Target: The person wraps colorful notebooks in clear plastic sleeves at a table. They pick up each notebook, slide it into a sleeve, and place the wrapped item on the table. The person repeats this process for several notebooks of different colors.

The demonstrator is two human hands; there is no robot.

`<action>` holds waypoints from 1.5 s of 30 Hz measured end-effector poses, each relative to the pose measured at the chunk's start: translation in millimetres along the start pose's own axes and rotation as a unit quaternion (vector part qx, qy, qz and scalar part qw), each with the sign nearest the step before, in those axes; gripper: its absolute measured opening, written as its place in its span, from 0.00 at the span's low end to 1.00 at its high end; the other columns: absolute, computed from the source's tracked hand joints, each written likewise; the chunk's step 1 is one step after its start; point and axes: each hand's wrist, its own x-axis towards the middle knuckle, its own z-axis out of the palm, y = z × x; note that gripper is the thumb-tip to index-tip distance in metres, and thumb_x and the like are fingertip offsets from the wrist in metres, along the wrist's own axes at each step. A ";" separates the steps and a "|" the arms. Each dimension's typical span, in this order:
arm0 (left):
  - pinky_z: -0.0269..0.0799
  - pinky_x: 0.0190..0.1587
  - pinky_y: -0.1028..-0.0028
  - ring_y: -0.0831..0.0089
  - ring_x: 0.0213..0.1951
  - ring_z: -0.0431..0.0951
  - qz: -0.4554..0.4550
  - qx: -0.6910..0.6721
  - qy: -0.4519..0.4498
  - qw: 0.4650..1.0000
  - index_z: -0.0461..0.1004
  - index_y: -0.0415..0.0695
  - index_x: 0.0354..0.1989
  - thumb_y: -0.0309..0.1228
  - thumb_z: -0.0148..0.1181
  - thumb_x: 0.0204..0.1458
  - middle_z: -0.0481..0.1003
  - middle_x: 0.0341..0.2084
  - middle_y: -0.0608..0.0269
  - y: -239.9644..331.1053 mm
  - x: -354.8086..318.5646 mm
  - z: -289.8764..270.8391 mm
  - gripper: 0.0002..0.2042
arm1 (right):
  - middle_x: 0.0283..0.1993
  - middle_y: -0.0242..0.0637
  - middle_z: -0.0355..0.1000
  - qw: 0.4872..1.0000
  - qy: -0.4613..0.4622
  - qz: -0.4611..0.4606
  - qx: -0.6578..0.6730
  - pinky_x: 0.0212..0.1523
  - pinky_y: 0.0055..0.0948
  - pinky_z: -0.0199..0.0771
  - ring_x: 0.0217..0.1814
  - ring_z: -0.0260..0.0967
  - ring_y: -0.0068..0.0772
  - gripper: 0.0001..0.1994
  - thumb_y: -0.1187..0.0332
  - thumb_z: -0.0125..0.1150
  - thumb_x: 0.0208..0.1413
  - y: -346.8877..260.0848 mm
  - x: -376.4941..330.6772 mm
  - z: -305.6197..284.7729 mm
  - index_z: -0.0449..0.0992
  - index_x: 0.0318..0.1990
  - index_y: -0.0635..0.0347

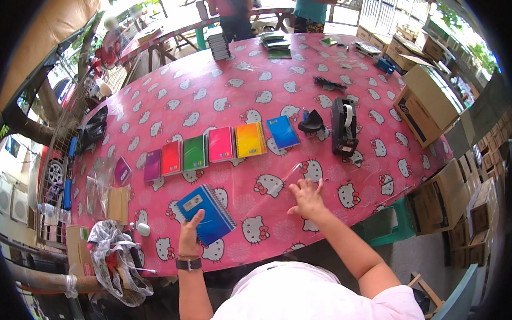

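My left hand [190, 234] grips a blue spiral notebook [210, 221] by its near edge, thumb on the cover, tilted above the table. My right hand [308, 200] has its fingers spread low over the pink tablecloth, beside what looks like a clear plastic sleeve [279, 183]. Beyond both hands runs a row of notebooks: purple [152, 166], red [171, 157], green [195, 154], pink [220, 144], yellow [250, 140] and a separate blue one [283, 133]. Some of these are stacked.
A black tape dispenser [344, 129], a small black object [311, 122] and a brush [329, 83] lie right of the row. Notebook stacks [218, 47] stand far back. Cardboard boxes [428, 107] line the right edge; plastic bags [114, 256] crowd the left. Two people stand beyond.
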 end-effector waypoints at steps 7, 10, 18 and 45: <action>0.76 0.40 0.71 0.70 0.38 0.77 0.090 -0.116 -0.015 0.989 0.67 0.39 0.49 0.34 0.63 0.48 0.74 0.39 0.59 16.8 -58.9 26.3 0.21 | 0.63 0.44 0.52 0.994 -0.064 -0.054 0.067 0.60 0.58 0.51 0.66 0.46 0.50 0.39 0.46 0.62 0.44 -53.5 8.8 -17.1 0.54 0.64 0.44; 0.75 0.40 0.71 0.70 0.39 0.77 0.096 -0.133 -0.064 0.984 0.67 0.39 0.49 0.34 0.62 0.49 0.74 0.40 0.59 17.3 -63.6 49.4 0.20 | 0.70 0.43 0.39 0.989 -0.055 -0.111 0.078 0.61 0.63 0.44 0.70 0.40 0.52 0.43 0.45 0.63 0.42 -69.6 4.4 9.2 0.51 0.66 0.43; 0.75 0.36 0.73 0.73 0.34 0.78 -0.071 -0.084 -0.212 0.971 0.71 0.38 0.45 0.37 0.63 0.49 0.76 0.35 0.61 -29.1 18.8 148.1 0.19 | 0.65 0.39 0.54 0.945 -0.089 -0.264 0.171 0.61 0.67 0.38 0.69 0.46 0.45 0.34 0.47 0.61 0.45 -16.1 -6.7 43.9 0.61 0.60 0.46; 0.63 0.53 0.68 0.64 0.52 0.66 0.053 0.386 -0.052 0.919 0.63 0.37 0.55 0.49 0.61 0.47 0.65 0.50 0.52 -105.1 75.7 170.2 0.32 | 0.33 0.32 0.70 0.913 0.311 0.103 0.242 0.41 0.38 0.64 0.42 0.65 0.33 0.13 0.66 0.68 0.40 96.5 -35.0 40.7 0.76 0.35 0.56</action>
